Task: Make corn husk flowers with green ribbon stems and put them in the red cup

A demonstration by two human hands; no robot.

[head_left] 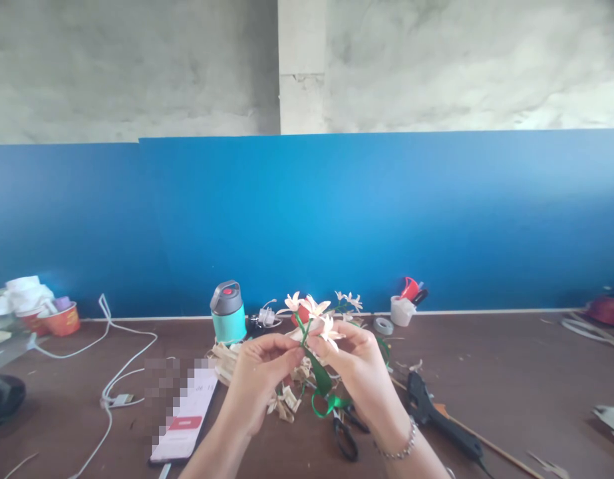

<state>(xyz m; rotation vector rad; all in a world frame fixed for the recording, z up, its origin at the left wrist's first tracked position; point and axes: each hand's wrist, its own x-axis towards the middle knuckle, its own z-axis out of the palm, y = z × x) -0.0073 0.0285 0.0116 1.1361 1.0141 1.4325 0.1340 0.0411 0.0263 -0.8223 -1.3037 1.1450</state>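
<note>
Above the brown table, both my hands pinch a small sprig of cream paper flowers (314, 309). My left hand (261, 372) has its fingertips closed on the stem just below the blooms. Facing it, my right hand (354, 362) is closed on the same stem and a flower. A green ribbon (322, 389) trails down from the stem and curls between my wrists. Loose cream flower pieces (287, 402) lie on the table under my hands.
Black scissors (346, 436) lie under my right wrist, a black glue gun (436, 416) to their right. A phone (187, 416) and white cable (112, 379) are left. A teal bottle (228, 313), tape roll (383, 325) and white cup (402, 309) stand by the blue wall.
</note>
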